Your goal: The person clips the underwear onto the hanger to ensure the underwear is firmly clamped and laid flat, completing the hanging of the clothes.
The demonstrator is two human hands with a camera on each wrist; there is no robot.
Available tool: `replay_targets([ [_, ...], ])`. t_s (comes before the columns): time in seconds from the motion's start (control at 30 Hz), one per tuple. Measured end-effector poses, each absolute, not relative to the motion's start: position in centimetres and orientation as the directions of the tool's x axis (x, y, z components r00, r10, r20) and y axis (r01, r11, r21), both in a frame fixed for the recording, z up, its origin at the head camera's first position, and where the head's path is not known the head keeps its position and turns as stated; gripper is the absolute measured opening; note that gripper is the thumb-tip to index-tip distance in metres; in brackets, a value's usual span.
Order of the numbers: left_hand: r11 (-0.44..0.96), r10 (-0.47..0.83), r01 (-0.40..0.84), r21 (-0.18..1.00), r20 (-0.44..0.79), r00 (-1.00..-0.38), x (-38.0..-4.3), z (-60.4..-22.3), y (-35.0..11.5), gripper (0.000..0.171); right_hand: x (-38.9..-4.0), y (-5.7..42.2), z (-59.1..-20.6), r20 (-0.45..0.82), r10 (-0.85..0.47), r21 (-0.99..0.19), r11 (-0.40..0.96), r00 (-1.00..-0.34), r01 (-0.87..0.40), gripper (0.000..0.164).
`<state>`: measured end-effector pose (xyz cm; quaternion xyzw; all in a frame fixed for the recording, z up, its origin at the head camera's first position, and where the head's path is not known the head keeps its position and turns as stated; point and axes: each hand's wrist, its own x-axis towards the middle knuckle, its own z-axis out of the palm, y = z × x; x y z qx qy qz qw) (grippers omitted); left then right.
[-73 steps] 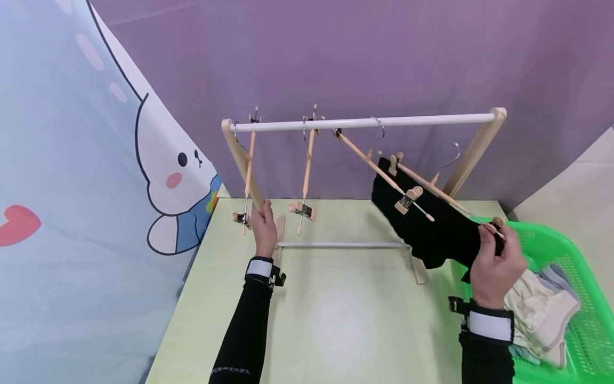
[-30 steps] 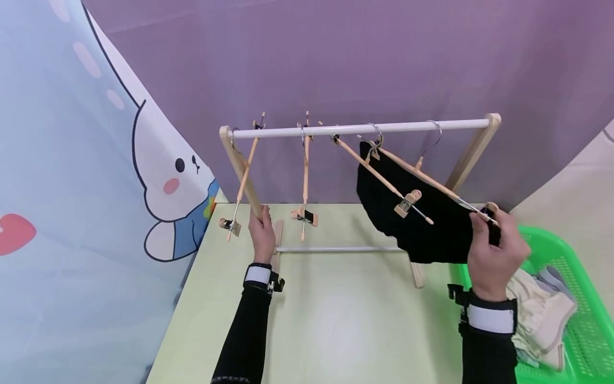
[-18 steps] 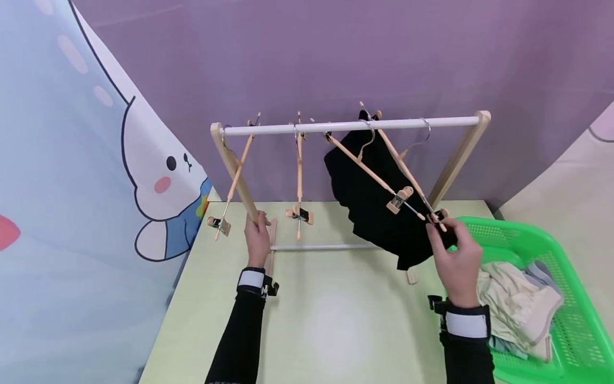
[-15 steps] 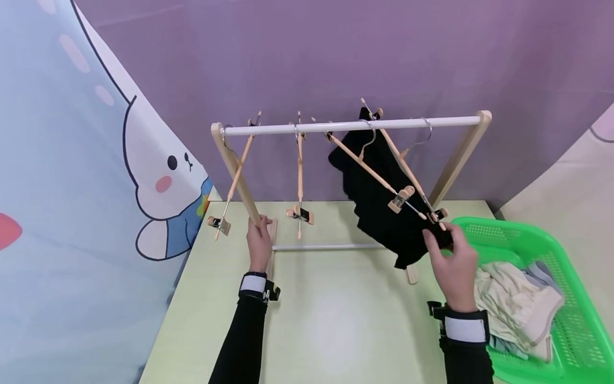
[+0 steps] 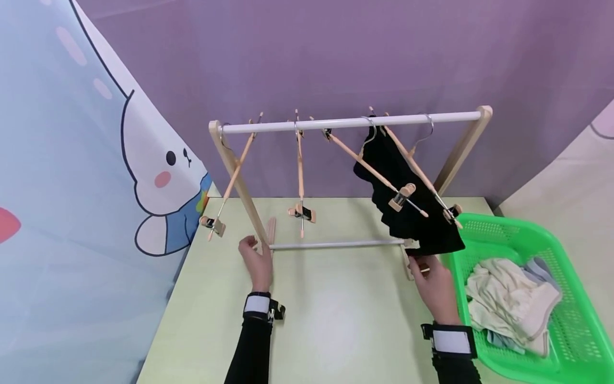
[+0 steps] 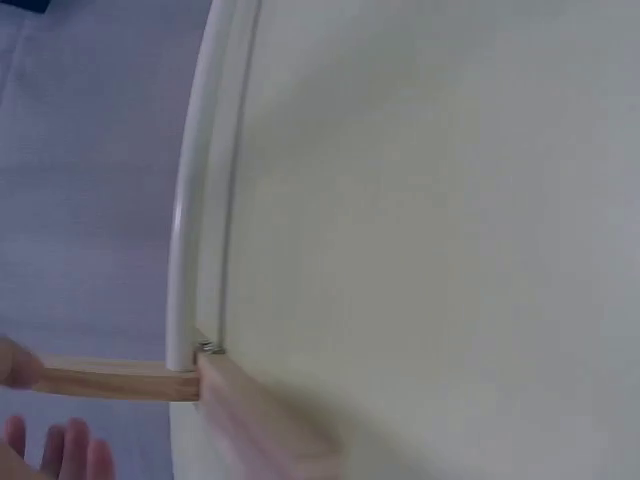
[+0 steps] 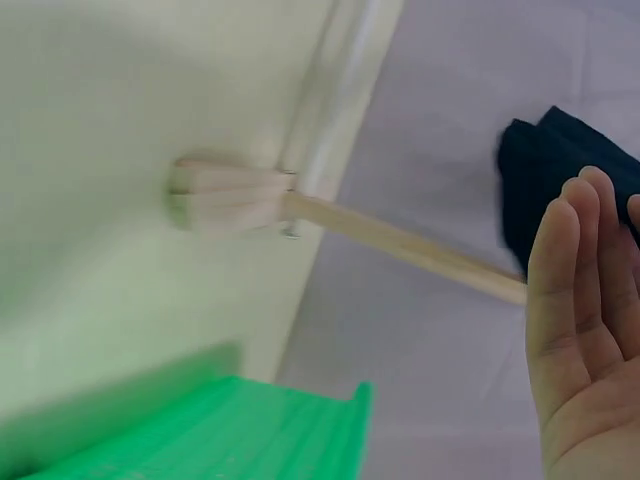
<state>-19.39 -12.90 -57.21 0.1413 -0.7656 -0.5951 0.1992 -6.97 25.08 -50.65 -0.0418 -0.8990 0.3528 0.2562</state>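
A black garment (image 5: pixel 431 237) hangs from a wooden clip hanger (image 5: pixel 422 175), whose hook sits over the white top rod (image 5: pixel 331 124) of a small clothes rack. Just below the garment's lower edge is my right hand (image 5: pixel 436 290). In the right wrist view the fingers (image 7: pixel 560 280) are nearly straight, overlapping the dark cloth (image 7: pixel 545 165). My left hand (image 5: pixel 260 266) is low beside the rack's left wooden post (image 5: pixel 240 184). Its fingers are loosely bent, and the left wrist view shows them apart from the post, with the thumb (image 6: pixel 15 365) at it.
To the left on the rod hang bare clip hangers (image 5: pixel 300 165), one overlapping the black garment. A green basket (image 5: pixel 582 320) with folded pale and grey clothes (image 5: pixel 513 301) stands at the right on the light table (image 5: pixel 331 320). Behind hangs a purple cloth backdrop (image 5: pixel 336 58).
The hanger with the black garment was hooked onto the rod. My right hand has let go of its clip end and moved down; my left hand has loosened and slid down the post.
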Motion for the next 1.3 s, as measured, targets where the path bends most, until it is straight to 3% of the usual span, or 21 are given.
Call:
replay_targets([
  [0.1, 0.243, -0.496, -0.014, 0.970, 0.112, -0.861, -18.1, -57.9, -12.5, 0.025, -6.4, 25.6, -51.2, 0.427, 0.250, -0.666, 0.737, -0.869, -0.114, 0.008],
  [0.2, 0.234, -0.447, -0.081, 0.969, 0.033, -0.894, -17.3, -58.8, -12.1, 0.019, -5.8, 26.3, -51.0, 0.367, 0.287, -0.687, 0.725, -0.885, -0.050, 0.008],
  [0.4, 0.243, -0.326, -0.209, 0.947, -0.123, -0.937, -17.4, -59.9, -12.3, 0.028, -4.3, 28.7, -49.6, 0.263, 0.380, -0.677, 0.728, -0.887, 0.112, 0.016],
  [0.7, 0.313, -0.285, -0.201, 0.928, -0.110, -0.952, -19.1, -60.3, -13.0, 0.026, -1.4, 31.9, -47.7, 0.254, 0.461, -0.685, 0.706, -0.850, 0.178, 0.020],
  [0.9, 0.374, -0.278, -0.174, 0.911, -0.069, -0.958, -18.3, -60.0, -10.5, 0.023, 0.0, 33.6, -46.8, 0.242, 0.517, -0.657, 0.710, -0.821, 0.253, 0.019],
  [1.17, 0.488, 0.023, -0.011, 0.873, -0.025, -0.999, -16.0, -61.1, -4.1, 0.012, 1.6, 35.5, -47.1, 0.228, 0.583, -0.642, 0.692, -0.780, 0.331, 0.016],
  [1.3, 0.500, 0.266, 0.023, 0.866, -0.128, -0.956, -14.4, -60.4, -1.1, 0.018, 2.6, 36.2, -47.5, 0.206, 0.581, -0.631, 0.694, -0.787, 0.347, 0.017],
])
